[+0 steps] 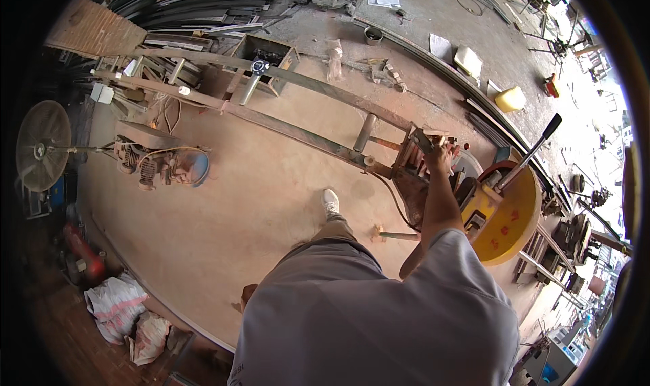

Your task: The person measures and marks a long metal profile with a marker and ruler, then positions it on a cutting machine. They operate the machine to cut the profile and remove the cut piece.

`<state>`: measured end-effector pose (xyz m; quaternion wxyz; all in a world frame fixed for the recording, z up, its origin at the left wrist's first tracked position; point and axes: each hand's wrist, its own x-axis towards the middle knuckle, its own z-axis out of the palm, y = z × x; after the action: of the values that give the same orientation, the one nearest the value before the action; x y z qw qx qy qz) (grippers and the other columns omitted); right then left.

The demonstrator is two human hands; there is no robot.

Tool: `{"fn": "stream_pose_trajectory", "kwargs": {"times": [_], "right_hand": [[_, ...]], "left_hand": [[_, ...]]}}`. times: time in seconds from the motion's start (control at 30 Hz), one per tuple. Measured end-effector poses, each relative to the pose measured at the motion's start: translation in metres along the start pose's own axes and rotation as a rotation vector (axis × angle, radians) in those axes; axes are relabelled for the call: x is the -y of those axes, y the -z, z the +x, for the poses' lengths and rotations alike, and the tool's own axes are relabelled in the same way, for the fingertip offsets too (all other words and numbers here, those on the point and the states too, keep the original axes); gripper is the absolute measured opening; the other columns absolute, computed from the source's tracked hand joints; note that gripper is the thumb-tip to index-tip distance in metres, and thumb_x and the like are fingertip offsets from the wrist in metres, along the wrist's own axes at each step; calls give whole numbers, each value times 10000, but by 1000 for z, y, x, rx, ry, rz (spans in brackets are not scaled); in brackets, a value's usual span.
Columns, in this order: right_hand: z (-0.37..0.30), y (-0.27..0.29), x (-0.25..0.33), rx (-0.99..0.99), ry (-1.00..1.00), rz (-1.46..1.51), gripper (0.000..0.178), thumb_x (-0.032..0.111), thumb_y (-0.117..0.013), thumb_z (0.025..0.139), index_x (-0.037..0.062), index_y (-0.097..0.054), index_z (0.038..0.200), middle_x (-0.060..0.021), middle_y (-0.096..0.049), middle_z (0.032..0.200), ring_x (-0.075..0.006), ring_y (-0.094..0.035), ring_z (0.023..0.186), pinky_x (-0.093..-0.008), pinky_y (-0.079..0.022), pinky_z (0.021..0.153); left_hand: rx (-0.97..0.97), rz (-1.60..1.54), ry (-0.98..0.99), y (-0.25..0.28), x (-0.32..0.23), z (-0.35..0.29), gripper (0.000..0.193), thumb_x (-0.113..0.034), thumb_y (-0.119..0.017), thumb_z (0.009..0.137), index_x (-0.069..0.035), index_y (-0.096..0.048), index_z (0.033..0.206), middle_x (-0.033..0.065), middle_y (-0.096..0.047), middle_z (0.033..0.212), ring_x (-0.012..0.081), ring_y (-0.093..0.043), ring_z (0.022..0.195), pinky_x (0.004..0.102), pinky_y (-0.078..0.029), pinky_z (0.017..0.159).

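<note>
One hand, the right hand (440, 157), grips the metal clamp (421, 142) beside the yellow chop saw (511, 220); the left hand is hidden.

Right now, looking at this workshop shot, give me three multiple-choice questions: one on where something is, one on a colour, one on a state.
1. Where does the standing fan stand?
A. far left
B. far right
C. top centre

2. What colour is the round guard of the cut-off saw?
A. green
B. yellow
C. white

3. What is the right hand doing?
A. hanging free
B. holding a cup
C. gripping the clamp on the long steel bar

Answers: 1 A, the fan sits at the left rim. 2 B, the guard is plainly yellow. 3 C, the hand is closed at the clamp. The left hand is not seen.
</note>
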<state>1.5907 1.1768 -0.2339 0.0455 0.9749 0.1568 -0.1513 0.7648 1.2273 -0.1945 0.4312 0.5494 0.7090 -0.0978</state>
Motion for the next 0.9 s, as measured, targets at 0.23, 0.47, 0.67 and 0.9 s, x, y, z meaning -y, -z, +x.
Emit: {"fn": "stream_pose_trajectory", "kwargs": {"times": [0.23, 0.47, 0.67, 0.9], "right_hand": [[-23, -5, -25, 115, -210, 20, 572, 402, -752, 854, 215, -620, 1378, -45, -493, 1529, -305, -473, 1398, -408, -419, 1143], [-41, -13, 1, -95, -167, 180, 512, 418, -647, 869, 132, -648, 1293, -130, -584, 1373, -358, -510, 1316, -438, -387, 1112], [-69, -6, 28, 9, -74, -15, 552, 484, -557, 900, 172, -657, 1344, -125, -550, 1422, -329, -426, 1385, -506, -326, 1126], [-87, -7, 106, -252, 498, 83, 422, 258, -660, 842, 52, -663, 1210, -154, -567, 1332, -363, -509, 1253, -516, -391, 1057]], "left_hand": [[14, 61, 5, 17, -11, 10, 426, -420, -684, 950, -45, -669, 1153, 170, -744, 1065, 331, -721, 1044, 438, -570, 892], [-27, 72, -41, 31, -22, 32, 419, -414, -686, 950, -48, -674, 1152, 166, -745, 1065, 324, -722, 1047, 434, -570, 892], [-23, -90, -125, 32, -29, 29, 349, -360, -705, 947, -56, -701, 1119, 140, -747, 1065, 275, -722, 1046, 402, -574, 887], [-3, -45, -108, -6, -26, -7, 373, -441, -586, 985, -122, -765, 1059, 134, -745, 1139, 316, -707, 1084, 420, -550, 944]]}}
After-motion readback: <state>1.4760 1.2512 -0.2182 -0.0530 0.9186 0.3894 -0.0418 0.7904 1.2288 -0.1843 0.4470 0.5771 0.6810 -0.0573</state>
